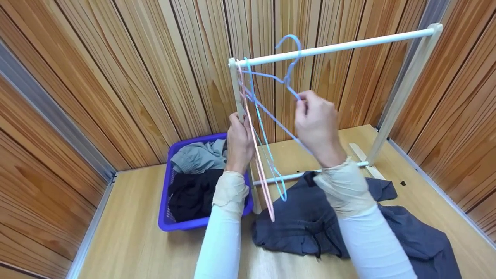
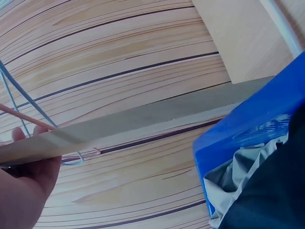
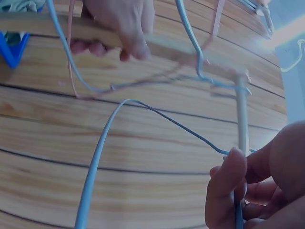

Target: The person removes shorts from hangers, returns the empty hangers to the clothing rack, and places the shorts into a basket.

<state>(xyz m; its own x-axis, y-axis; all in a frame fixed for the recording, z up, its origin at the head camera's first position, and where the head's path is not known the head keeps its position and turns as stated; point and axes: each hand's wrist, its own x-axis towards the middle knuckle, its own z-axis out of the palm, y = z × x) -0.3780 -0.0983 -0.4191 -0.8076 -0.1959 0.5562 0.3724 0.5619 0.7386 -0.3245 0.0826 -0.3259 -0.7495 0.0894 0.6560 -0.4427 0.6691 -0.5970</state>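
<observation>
In the head view my right hand (image 1: 318,124) pinches one sloping arm of a purple-blue clothes hanger (image 1: 299,48). The hanger's hook stands up at the white rail (image 1: 356,44) of a small garment rack; I cannot tell whether it rests on the rail. My left hand (image 1: 239,145) grips the rack's left wooden post (image 1: 235,83), which crosses the left wrist view as a pale bar (image 2: 143,117). Close to that post hang a pink hanger (image 1: 258,157) and a light blue hanger (image 1: 267,149). The right wrist view shows the held hanger (image 3: 94,164) from near.
A purple basket (image 1: 164,201) with grey cloth (image 1: 199,157) and black cloth (image 1: 197,193) stands left of the rack. A dark grey garment (image 1: 286,228) with cords lies spread on the wooden floor (image 1: 124,232). Wood-panelled walls (image 1: 193,58) close in behind and at both sides.
</observation>
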